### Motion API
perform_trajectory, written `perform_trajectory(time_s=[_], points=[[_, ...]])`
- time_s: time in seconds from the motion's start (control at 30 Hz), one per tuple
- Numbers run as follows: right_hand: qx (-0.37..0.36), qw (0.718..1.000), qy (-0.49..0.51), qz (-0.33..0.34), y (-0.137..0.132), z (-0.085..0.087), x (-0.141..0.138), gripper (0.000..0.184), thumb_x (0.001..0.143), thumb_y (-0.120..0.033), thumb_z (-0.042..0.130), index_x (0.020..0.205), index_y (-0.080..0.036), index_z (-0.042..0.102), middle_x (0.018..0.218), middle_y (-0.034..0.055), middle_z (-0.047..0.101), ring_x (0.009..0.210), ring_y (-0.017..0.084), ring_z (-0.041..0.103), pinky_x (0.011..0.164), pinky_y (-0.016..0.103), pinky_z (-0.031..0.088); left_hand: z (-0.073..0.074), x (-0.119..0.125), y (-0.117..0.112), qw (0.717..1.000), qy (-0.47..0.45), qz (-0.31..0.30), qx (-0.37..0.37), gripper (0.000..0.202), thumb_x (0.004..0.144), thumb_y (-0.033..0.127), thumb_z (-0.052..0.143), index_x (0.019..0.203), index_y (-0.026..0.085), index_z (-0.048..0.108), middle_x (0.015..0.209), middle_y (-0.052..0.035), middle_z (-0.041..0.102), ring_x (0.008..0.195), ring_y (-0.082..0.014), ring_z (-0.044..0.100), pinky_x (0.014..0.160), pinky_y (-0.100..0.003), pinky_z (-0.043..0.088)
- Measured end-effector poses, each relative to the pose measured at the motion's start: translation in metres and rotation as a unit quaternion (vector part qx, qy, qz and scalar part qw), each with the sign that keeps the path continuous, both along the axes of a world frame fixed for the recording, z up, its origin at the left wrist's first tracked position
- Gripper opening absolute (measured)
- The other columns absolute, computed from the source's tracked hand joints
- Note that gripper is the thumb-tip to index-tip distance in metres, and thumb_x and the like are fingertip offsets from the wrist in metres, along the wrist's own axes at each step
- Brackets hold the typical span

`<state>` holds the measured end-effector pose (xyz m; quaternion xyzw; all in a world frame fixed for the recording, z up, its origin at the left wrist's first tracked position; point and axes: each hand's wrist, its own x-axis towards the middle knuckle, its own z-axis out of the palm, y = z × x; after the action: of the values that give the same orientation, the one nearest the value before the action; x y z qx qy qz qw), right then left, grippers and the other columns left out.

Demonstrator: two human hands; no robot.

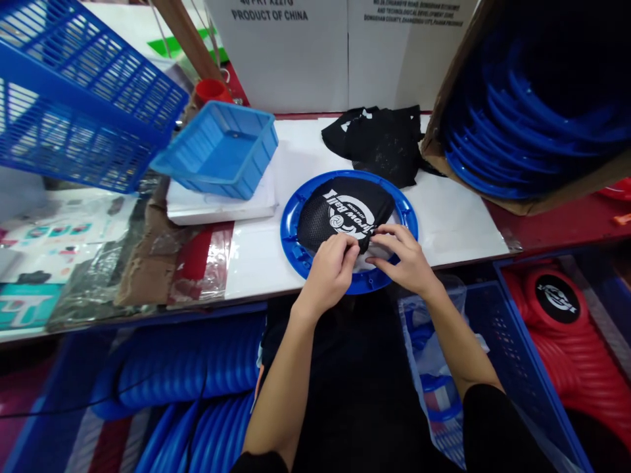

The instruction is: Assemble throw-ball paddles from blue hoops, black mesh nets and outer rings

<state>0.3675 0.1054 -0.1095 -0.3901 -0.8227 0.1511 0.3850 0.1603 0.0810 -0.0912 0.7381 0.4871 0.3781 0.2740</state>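
Observation:
A blue plastic ring lies flat on the white-covered bench. Across its opening sits a black mesh fabric piece with white "Throw Ball" lettering. My left hand is closed at the fabric's near edge, thumb and fingers pinching it. Just to the right, my right hand has its thumb and index finger curved at the same edge, fingers apart, touching the fabric's corner. White bench shows through the ring beside the fabric. Behind the ring, more black fabric pieces lie in a loose pile.
A light blue bin rests on a white stack at left, near a tilted blue basket. A carton of blue rings leans at right. White cartons stand behind. Below are blue rings and red discs in crates.

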Motion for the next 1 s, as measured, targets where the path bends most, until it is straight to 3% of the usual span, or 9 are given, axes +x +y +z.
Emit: perform_trajectory(time_s=[0.07, 0.17, 0.23, 0.37, 0.43, 0.53, 0.67, 0.87, 1.0], points=[[0.016, 1.0, 0.011, -0.023, 0.0, -0.003, -0.003, 0.012, 0.097, -0.028, 0.069, 0.107, -0.026, 0.075, 0.118, 0.0109, 0.071, 0.111, 0.029, 0.066, 0.097, 0.051, 0.055, -0.001, -0.001, 0.0, 1.0, 0.022, -0.001, -0.002, 0.016, 0.107, 0.026, 0.041, 0.096, 0.022, 0.052, 0.093, -0.0047, 0.065, 0.089, -0.0212, 0.059, 0.082, -0.037, 0.045], [0.018, 0.999, 0.02, -0.038, -0.001, -0.004, -0.004, 0.012, 0.099, -0.025, 0.064, 0.099, -0.027, 0.076, 0.113, 0.0093, 0.073, 0.109, 0.028, 0.067, 0.096, 0.051, 0.055, -0.002, 0.0, 0.0, 0.998, 0.06, -0.005, 0.009, 0.016, 0.106, 0.025, 0.041, 0.096, 0.022, 0.054, 0.093, -0.005, 0.066, 0.087, -0.0217, 0.06, 0.082, -0.037, 0.044], [0.019, 0.999, 0.004, -0.029, -0.002, -0.003, -0.003, 0.01, 0.097, -0.028, 0.068, 0.104, -0.027, 0.075, 0.119, 0.0101, 0.072, 0.113, 0.029, 0.066, 0.099, 0.053, 0.054, -0.002, 0.001, 0.0, 0.998, 0.068, -0.002, 0.011, 0.016, 0.106, 0.024, 0.04, 0.097, 0.022, 0.054, 0.094, -0.0057, 0.067, 0.088, -0.0222, 0.06, 0.083, -0.038, 0.044], [0.042, 0.997, -0.054, -0.02, -0.002, 0.002, -0.004, 0.032, 0.091, -0.037, 0.078, 0.119, -0.024, 0.072, 0.13, 0.0155, 0.068, 0.12, 0.033, 0.063, 0.101, 0.055, 0.054, -0.002, 0.005, 0.001, 0.998, 0.065, 0.014, 0.001, 0.016, 0.106, 0.024, 0.04, 0.099, 0.022, 0.054, 0.096, -0.0061, 0.068, 0.089, -0.0228, 0.062, 0.083, -0.037, 0.045], [0.071, 0.995, -0.061, -0.025, -0.001, 0.003, -0.006, 0.022, 0.096, -0.03, 0.072, 0.116, -0.022, 0.074, 0.126, 0.016, 0.07, 0.118, 0.033, 0.064, 0.099, 0.054, 0.055, -0.002, 0.005, 0.002, 0.998, 0.06, 0.016, -0.001, 0.015, 0.106, 0.024, 0.04, 0.1, 0.022, 0.054, 0.095, -0.0056, 0.068, 0.088, -0.0226, 0.062, 0.082, -0.037, 0.045], [0.087, 0.996, -0.033, -0.016, 0.0, 0.001, -0.004, 0.022, 0.1, -0.017, 0.059, 0.11, -0.025, 0.077, 0.118, 0.0115, 0.074, 0.116, 0.03, 0.065, 0.097, 0.052, 0.055, -0.002, 0.003, 0.002, 0.998, 0.064, 0.01, -0.003, 0.015, 0.107, 0.023, 0.041, 0.1, 0.022, 0.054, 0.094, -0.0052, 0.068, 0.088, -0.0221, 0.062, 0.082, -0.036, 0.044], [0.059, 0.998, 0.001, 0.021, 0.001, -0.006, 0.007, 0.023, 0.099, -0.016, 0.063, 0.105, -0.031, 0.079, 0.105, 0.0053, 0.078, 0.108, 0.027, 0.07, 0.093, 0.051, 0.055, -0.001, -0.002, 0.003, 0.993, 0.119, -0.017, 0.005, 0.016, 0.106, 0.021, 0.041, 0.098, 0.021, 0.056, 0.094, -0.0057, 0.068, 0.088, -0.0226, 0.06, 0.081, -0.037, 0.044], [0.061, 0.994, 0.042, 0.075, 0.001, -0.014, 0.017, 0.02, 0.097, -0.019, 0.069, 0.101, -0.033, 0.081, 0.089, 0.0006, 0.079, 0.091, 0.021, 0.072, 0.096, 0.049, 0.053, 0.0, 0.0, -0.006, 0.974, 0.188, -0.075, 0.102, 0.014, 0.105, 0.028, 0.052, 0.099, 0.019, 0.061, 0.105, -0.0094, 0.071, 0.099, -0.0258, 0.06, 0.084, -0.04, 0.043], [0.034, 0.996, 0.015, 0.082, 0.0, -0.011, 0.018, 0.019, 0.097, -0.024, 0.068, 0.099, -0.036, 0.082, 0.092, 0.0006, 0.079, 0.097, 0.024, 0.07, 0.101, 0.053, 0.05, -0.001, 0.007, -0.019, 0.964, 0.205, -0.07, 0.155, 0.014, 0.102, 0.028, 0.061, 0.11, 0.018, 0.066, 0.113, -0.0113, 0.073, 0.105, -0.0276, 0.062, 0.086, -0.041, 0.045]])
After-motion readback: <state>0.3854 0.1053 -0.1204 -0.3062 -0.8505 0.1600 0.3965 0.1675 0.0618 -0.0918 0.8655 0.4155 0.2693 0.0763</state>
